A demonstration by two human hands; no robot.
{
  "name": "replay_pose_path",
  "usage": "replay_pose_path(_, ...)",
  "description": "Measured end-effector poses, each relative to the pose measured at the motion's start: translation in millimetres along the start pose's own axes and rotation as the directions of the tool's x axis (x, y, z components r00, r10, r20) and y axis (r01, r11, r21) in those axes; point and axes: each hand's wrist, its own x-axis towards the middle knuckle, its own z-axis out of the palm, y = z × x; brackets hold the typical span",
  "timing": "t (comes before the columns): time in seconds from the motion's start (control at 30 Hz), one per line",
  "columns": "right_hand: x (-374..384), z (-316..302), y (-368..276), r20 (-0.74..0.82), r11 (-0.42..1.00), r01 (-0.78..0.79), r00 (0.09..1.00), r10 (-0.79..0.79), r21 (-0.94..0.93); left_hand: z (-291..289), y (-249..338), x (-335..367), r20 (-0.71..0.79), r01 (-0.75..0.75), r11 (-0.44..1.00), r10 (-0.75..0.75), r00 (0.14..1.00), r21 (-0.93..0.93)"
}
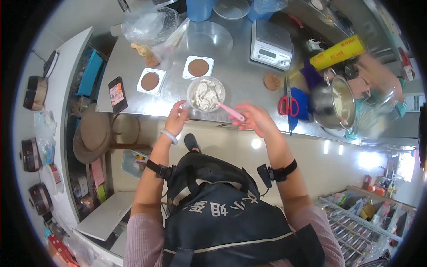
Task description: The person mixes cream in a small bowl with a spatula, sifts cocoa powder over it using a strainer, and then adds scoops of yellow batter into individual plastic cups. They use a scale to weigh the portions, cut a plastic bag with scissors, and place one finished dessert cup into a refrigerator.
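Note:
A clear round bowl [194, 100] of whitish, grey-flecked cream stands near the front edge of the steel table. A spatula with a pink handle [230, 111] rests in it, the handle slanting toward the right. My left hand [177, 119] is just left of the bowl, fingers apart and nothing in them. Close to the handle's end, my right hand [257, 119] has its fingers spread, and they do not close round it. Behind the bowl, a brown round cake layer [198, 67] lies on a white square board. Another brown cake layer [150, 81] sits on a similar board farther left.
At the left lies a phone [117, 94]. A digital scale [271, 46] stands at the back right. Red-handled scissors [288, 106], a steel pot [332, 101], a yellow box [338, 52] and a loose brown piece [271, 82] are to the right. Plastic bags [149, 26] lie at the back left.

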Motion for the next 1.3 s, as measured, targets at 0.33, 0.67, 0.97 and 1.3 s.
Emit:
replay_pose_path(0.33, 20, 30, -14, 0.118, -0.014, 0.119, 0.951, -0.286, -0.993, 4, -9, 17, 0.355, 0.119, 0.992, -0.123, 0.927, 0.035)
replay_pose_path(0.67, 27, 13, -59, 0.51, -0.559, 0.327, 0.836, -0.205, -0.762, 17, 16, 21, 0.298, -0.383, 0.889, 0.305, 0.905, 0.251)
replay_pose_path(0.97, 25, 2, -50, -0.215, 0.648, -0.404, 0.91, 0.354, -0.646, 34, 18, 44, 0.339, -0.279, 0.93, 0.189, 0.922, 0.241)
replay_pose_path(1.3, 66, -33, -139, 0.108, -0.154, 0.034, 0.861, -0.497, -0.987, 74, 47, 80, 0.371, -0.101, 0.979, 0.029, 0.928, 0.175)
